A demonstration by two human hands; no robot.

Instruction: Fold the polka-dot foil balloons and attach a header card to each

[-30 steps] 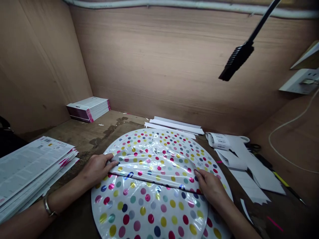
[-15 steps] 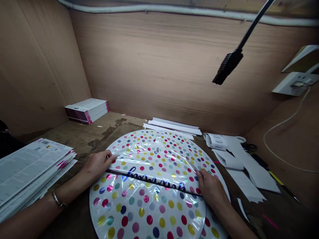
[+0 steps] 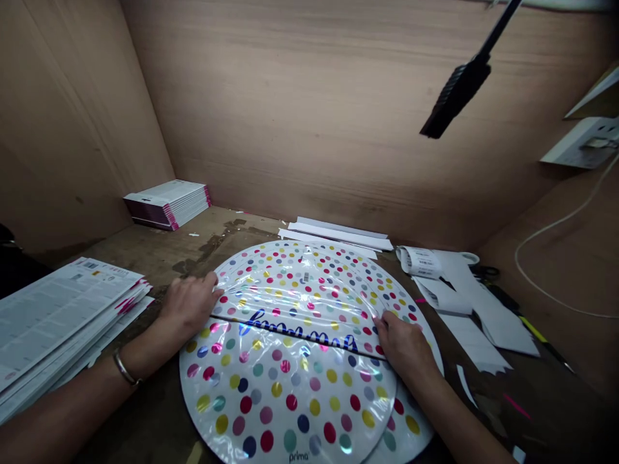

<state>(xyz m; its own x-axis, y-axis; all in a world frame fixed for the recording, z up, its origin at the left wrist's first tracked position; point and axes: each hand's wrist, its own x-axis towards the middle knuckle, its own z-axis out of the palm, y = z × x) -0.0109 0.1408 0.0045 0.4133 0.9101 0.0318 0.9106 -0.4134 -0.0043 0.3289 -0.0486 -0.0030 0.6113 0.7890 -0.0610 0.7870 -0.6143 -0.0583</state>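
Both hands closed on the flap of a dotted disc

The left hand [image 3: 188, 304] is mostly closed, its fingers gripping the left end of the flap [image 3: 300, 306]. The right hand [image 3: 405, 343] is nearly closed too, with the flap's right end pinched between thumb and fingers. The flap lies across the disc [image 3: 290, 403], and blue script shows upside down along its near side.

The disc is white with coloured dots, glossy, and marked "prima" at its near rim. It lies in the middle of the counter [image 3: 145, 251], overlapping other dotted rounds that show beyond it and to its right.

At the counter's far left corner sits a pack of cards [image 3: 167, 198] with pink edges. A larger stack [image 3: 62, 316] lies at the left, nearer the person. White strips [image 3: 338, 237] lie along the far edge, just beyond the rounds. Toward the far right corner are a label roll [image 3: 422, 263], white paper [image 3: 503, 322] and dark scissors [image 3: 489, 272], with a yellow-and-black tool [image 3: 539, 334] beside the paper. A pink strip [image 3: 516, 406] lies nearer, on the right.
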